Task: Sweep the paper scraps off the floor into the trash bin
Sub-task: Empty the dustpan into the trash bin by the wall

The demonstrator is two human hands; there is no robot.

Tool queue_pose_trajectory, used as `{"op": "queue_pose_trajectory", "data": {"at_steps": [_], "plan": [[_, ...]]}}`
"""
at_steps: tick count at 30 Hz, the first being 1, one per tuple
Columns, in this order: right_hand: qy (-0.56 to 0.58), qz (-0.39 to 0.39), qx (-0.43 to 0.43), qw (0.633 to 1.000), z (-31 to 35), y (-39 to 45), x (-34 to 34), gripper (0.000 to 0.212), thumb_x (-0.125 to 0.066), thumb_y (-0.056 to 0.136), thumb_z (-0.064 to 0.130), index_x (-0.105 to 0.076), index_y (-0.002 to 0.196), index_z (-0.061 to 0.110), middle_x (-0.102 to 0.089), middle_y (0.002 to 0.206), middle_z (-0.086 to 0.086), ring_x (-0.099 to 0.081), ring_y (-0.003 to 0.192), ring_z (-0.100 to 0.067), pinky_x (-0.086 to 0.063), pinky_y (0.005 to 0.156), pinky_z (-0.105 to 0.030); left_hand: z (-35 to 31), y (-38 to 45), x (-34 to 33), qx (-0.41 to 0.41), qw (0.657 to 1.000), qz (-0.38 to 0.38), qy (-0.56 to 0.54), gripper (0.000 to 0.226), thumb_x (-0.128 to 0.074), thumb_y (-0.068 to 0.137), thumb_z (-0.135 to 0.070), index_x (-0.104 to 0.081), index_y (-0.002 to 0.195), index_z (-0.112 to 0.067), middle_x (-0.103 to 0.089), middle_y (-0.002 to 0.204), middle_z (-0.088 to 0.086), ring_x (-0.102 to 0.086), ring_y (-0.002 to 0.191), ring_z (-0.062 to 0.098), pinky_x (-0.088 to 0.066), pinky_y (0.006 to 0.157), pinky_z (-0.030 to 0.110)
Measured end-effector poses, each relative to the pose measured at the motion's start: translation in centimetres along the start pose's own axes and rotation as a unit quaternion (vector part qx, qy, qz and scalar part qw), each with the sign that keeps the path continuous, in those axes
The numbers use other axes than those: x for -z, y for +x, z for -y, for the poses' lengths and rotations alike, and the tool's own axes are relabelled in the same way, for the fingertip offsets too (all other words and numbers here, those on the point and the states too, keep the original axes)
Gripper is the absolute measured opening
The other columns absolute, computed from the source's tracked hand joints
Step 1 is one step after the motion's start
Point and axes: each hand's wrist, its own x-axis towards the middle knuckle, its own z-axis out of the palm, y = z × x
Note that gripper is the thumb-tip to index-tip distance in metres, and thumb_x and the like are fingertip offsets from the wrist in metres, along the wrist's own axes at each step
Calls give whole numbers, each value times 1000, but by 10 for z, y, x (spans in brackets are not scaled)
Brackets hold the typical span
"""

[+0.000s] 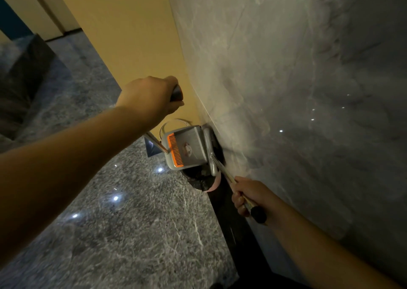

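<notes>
Marble floor (123,233) — dustpan (187,149), broom (212,154)

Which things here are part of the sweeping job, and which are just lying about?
Part of the job:
- dustpan, held by its handle in the left hand
- broom, gripped by the right hand
- bin, partly hidden under the dustpan

Just there:
- dark block on the floor at far left
- blue card behind the dustpan
- marble wall

Dustpan (187,150) above bin (199,182); broom (211,154) right, against wall (297,90).
</notes>
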Motion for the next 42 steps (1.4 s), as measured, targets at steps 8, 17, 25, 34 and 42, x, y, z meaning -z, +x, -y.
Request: {"op": "queue_pose_trajectory", "data": {"at_steps": [8, 17, 25, 34, 42], "plan": [[13, 26, -1, 1000, 0, -13, -18, 34, -37, 100, 7, -41, 133, 15, -39, 52, 0, -38, 33, -4, -31, 32, -14, -10, -4, -18, 0, 1000, -8, -18, 24, -60, 93, -40, -56, 105, -19, -69, 96, 8, -57, 73, 25, -30, 51, 26], [6, 59, -6, 998, -3, -22, -41, 62, -42, 99, 9, -13, 150, 29, -46, 44, 1, -43, 32, -5, -34, 32, -15, 1, -9, -13, -4, 1000, -9, -8, 26, -62, 92, -41, -56, 103, -19, -69, 94, 8, -61, 76, 27, -35, 53, 27], [-7, 60, -1, 998, -2, -24, -41, 48, -40, 101, 10, -27, 146, 21, -43, 45, 1, -41, 32, -5, -33, 31, -15, 18, -26, 10, 34, 999, -12, 12, 29, -63, 91, -42, -57, 106, -18, -68, 94, 10, -62, 81, 31, -37, 57, 31], [-53, 70, 24, 996, -2, -38, -53, 19, -37, 100, 5, -36, 115, 17, -36, 52, -2, -37, 32, -5, -32, 32, -14, 19, -76, 22, 84, 995, -43, -14, 24, -63, 91, -40, -58, 102, -19, -65, 84, 3, -47, 66, 19, -36, 55, 27], [-102, 81, 14, 991, -14, -53, -81, 12, -39, 100, 4, -42, 106, 14, -39, 48, -2, -37, 33, -6, -30, 33, -14, 32, -144, 51, 176, 982, -59, -8, 27, -65, 90, -37, -59, 104, -14, -44, 76, -3, -40, 65, 18, -18, 46, 25]]}}
